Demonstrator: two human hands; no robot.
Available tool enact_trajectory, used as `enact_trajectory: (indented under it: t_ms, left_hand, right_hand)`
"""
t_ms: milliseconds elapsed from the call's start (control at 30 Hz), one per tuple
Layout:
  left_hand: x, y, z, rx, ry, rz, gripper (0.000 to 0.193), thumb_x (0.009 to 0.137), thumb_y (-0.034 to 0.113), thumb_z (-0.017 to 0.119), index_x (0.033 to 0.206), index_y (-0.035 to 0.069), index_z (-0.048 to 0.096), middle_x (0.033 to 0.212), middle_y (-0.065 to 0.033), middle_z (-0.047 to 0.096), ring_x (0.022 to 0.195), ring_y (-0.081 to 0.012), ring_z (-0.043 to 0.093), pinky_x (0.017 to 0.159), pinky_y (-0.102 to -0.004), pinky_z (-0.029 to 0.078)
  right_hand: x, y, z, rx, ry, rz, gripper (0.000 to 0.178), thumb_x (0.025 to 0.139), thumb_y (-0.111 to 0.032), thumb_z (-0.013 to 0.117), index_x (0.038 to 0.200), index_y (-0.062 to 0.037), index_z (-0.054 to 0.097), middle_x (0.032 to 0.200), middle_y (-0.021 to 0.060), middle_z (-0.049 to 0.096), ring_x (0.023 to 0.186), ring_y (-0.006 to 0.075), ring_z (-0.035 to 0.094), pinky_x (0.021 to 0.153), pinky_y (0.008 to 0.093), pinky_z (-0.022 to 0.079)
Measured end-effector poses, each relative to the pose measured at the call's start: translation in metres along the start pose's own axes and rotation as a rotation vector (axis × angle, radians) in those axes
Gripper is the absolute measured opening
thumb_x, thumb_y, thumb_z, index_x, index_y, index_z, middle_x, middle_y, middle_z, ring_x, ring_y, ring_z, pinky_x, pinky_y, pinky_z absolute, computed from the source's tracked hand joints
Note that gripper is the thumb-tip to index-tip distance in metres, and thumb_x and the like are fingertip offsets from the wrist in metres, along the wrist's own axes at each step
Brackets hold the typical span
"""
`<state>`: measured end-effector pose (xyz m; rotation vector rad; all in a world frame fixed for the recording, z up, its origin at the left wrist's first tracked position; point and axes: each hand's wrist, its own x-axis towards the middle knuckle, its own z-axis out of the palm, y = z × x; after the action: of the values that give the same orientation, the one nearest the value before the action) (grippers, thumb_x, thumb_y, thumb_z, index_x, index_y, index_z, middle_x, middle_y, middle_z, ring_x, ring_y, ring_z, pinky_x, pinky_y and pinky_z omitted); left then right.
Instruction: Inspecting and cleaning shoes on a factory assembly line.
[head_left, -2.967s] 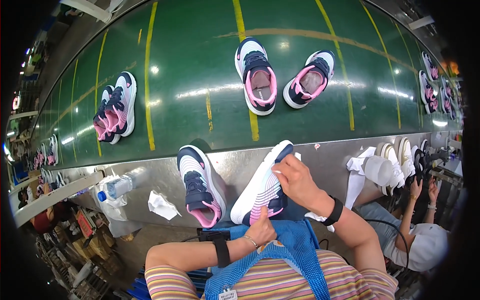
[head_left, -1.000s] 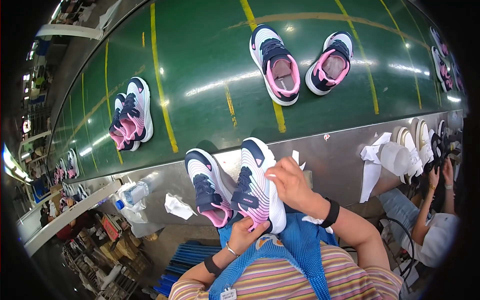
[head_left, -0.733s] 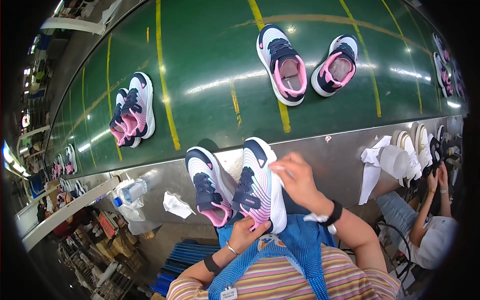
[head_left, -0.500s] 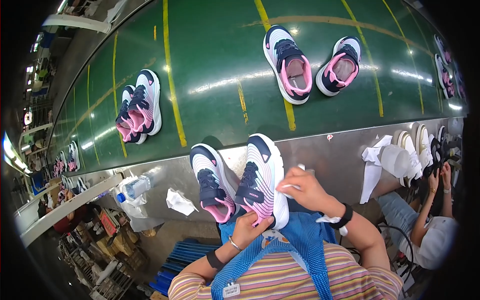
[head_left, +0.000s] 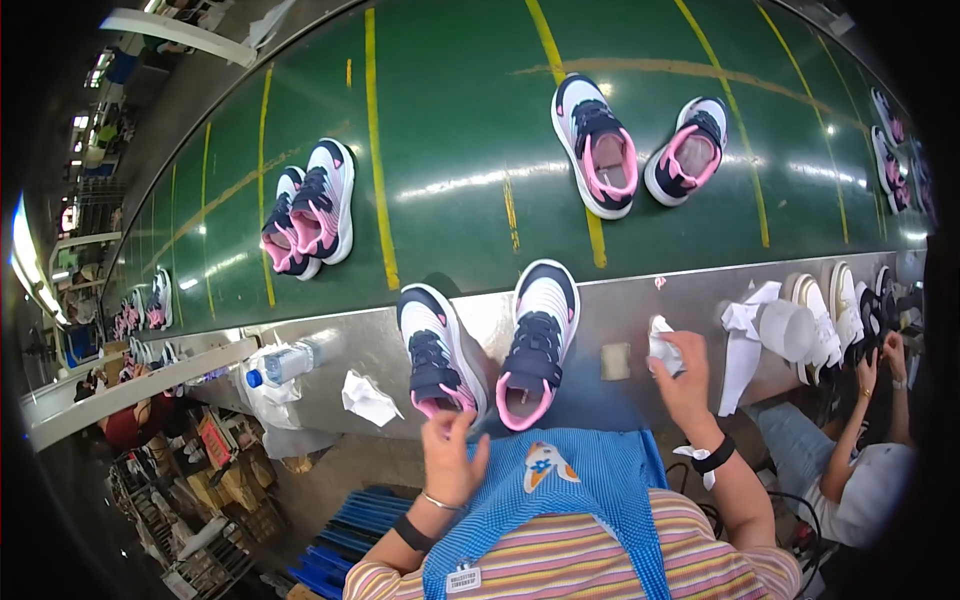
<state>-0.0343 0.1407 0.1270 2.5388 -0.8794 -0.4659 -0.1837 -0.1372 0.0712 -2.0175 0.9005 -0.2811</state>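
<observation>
Two sneakers in white, navy and pink stand side by side on the metal ledge in front of me, toes pointing away: the left sneaker [head_left: 436, 345] and the right sneaker [head_left: 540, 335]. My left hand [head_left: 452, 465] is at the heel of the left sneaker, thumb apart from the fingers; the fingertips overlap its pink collar, and whether they press on it is hard to see. My right hand [head_left: 685, 380] is closed on a crumpled white cloth [head_left: 662, 342] over the ledge, right of the sneakers. A small beige block [head_left: 616, 362] lies between that hand and the right sneaker.
Beyond the ledge runs a green belt [head_left: 450, 120] with yellow lines, carrying matching sneakers [head_left: 600, 150] and another pair [head_left: 315, 205]. A crumpled white paper [head_left: 370, 398] and a plastic bottle [head_left: 285, 363] lie left. White cloths, pale shoes [head_left: 815, 320] and a co-worker's hands [head_left: 880, 365] are right.
The right sneaker, held tilted in my left hand before, now stands on the ledge. My left hand has moved to the left sneaker's heel. My right hand has moved right, away from the sneakers.
</observation>
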Motion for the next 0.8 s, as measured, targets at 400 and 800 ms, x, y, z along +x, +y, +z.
enact_trajectory:
  t_ms: [400, 800]
  left_hand:
    - [0.012, -0.007, 0.012, 0.391, -0.376, 0.198, 0.058, 0.074, 0.015, 0.058, 0.126, 0.033, 0.039, 0.072, -0.0042, 0.048, 0.071, -0.0216, 0.053, 0.081, -0.0559, 0.028]
    - [0.018, 0.000, 0.017, 0.433, -0.451, 0.010, 0.049, 0.068, 0.030, 0.066, 0.114, 0.029, 0.048, 0.090, -0.0068, 0.054, 0.090, -0.0251, 0.053, 0.082, -0.0631, 0.023]
  right_hand:
    - [-0.019, -0.019, 0.108, 0.841, -0.572, 0.268, 0.064, 0.074, -0.010, 0.065, 0.127, -0.0042, 0.029, 0.122, 0.0142, 0.040, 0.109, 0.0248, 0.045, 0.085, 0.0336, 0.042]
    - [-0.008, -0.042, 0.105, 0.526, -0.567, 0.123, 0.055, 0.073, -0.022, 0.067, 0.118, -0.0051, 0.041, 0.112, 0.0119, 0.047, 0.102, 0.0237, 0.049, 0.081, 0.0337, 0.044]
